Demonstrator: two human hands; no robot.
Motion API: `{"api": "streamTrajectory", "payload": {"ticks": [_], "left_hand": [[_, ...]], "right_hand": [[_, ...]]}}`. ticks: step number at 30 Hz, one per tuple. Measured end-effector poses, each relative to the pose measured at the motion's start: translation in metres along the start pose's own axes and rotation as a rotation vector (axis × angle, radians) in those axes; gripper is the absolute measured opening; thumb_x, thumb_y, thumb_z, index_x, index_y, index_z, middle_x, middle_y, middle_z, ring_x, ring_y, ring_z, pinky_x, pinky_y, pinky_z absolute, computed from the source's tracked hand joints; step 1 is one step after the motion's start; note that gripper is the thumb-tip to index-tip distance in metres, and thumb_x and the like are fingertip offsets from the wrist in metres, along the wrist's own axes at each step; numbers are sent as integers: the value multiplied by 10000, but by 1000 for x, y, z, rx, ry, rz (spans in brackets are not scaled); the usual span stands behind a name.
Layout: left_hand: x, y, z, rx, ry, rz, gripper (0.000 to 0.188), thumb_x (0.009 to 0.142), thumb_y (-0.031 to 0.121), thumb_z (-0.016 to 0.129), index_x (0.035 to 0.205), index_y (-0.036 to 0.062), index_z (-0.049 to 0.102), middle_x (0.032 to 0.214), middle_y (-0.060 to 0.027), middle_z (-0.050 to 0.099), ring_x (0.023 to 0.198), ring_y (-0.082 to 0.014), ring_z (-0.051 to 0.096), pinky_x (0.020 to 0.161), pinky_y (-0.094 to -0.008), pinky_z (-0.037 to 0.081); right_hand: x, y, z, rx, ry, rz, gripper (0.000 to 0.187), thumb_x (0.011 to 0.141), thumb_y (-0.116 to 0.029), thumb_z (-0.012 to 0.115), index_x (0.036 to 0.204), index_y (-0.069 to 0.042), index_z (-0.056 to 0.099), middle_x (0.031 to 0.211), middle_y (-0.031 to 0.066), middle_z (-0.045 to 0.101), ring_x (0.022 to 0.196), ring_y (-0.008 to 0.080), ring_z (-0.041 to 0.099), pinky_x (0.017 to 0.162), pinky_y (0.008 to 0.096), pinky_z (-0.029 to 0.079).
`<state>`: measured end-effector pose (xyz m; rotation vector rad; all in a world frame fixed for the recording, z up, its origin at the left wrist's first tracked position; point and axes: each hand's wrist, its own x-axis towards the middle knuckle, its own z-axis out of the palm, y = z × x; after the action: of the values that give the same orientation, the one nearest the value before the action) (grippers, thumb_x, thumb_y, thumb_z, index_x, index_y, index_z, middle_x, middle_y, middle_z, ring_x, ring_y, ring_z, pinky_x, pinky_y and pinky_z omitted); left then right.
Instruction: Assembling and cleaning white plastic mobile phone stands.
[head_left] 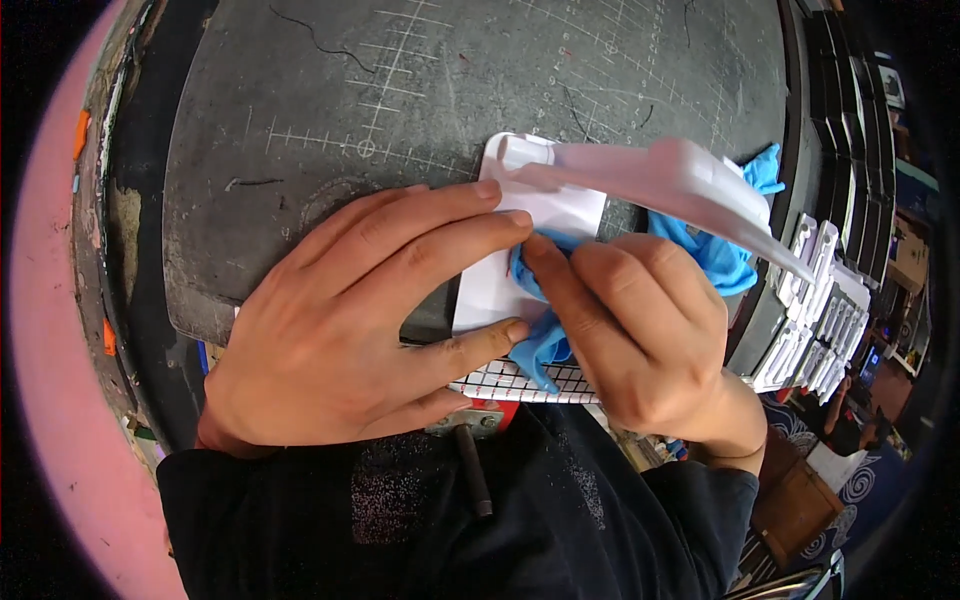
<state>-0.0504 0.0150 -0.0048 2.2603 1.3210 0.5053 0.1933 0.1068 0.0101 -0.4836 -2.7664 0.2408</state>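
Observation:
A white plastic part (690,185) rests on the dark worktop, its flat plate beneath my fingers and its long curved arm rising toward the right. My left hand (340,310) lies across the plate's left side with fingers stretched, the fingertips and thumb touching it. In my right hand (650,320) a crumpled blue rag (545,345) is pinched, pressed against the plate's surface between the two hands. Another bunch of blue rag (710,255) lies beyond my right knuckles, under the part's arm. My right fingers hide some of the plate.
The grey cutting mat (300,110) bears printed grid lines and loose dark threads. Several similar white parts (820,310) are stacked at the right, near dark shelving (850,130). A gridded strip (490,382) runs along the near edge, with a metal rod (472,470) below it.

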Motion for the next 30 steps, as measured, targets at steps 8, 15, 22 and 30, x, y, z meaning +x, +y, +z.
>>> {"api": "streamTrajectory", "payload": {"ticks": [8, 15, 22, 30], "left_hand": [[1, 0, -4, -12, -27, -3, 593, 669, 451, 887, 1251, 363, 807, 1519, -144, 568, 1405, -414, 517, 1173, -569, 410], [4, 0, -5, -18, -35, 20, 588, 645, 435, 880, 1221, 337, 816, 1520, -148, 572, 1369, -415, 537, 1153, -578, 421], [5, -1, -7, -50, -34, 19, 589, 632, 397, 880, 1208, 295, 817, 1520, -158, 572, 1343, -416, 545, 1139, -565, 430], [5, -2, -6, -38, -28, 23, 621, 627, 384, 896, 1239, 328, 805, 1528, -140, 573, 1352, -409, 539, 1144, -557, 432]], "right_hand": [[-3, 1, 1, 42, 49, -17, 555, 537, -89, 673, 1050, 90, 786, 897, 80, 626, 763, 210, 614, 645, 323, 524], [-2, -1, 0, 83, 51, 16, 542, 552, -98, 683, 1047, 98, 780, 864, 75, 617, 741, 206, 613, 621, 323, 513], [-5, 2, 3, 114, 78, -45, 407, 634, -104, 720, 986, 98, 755, 873, 76, 607, 753, 214, 614, 595, 330, 498], [-9, 4, 6, 214, 88, 12, 346, 686, -92, 732, 982, 85, 754, 854, 78, 604, 713, 226, 627, 583, 339, 510]]}}
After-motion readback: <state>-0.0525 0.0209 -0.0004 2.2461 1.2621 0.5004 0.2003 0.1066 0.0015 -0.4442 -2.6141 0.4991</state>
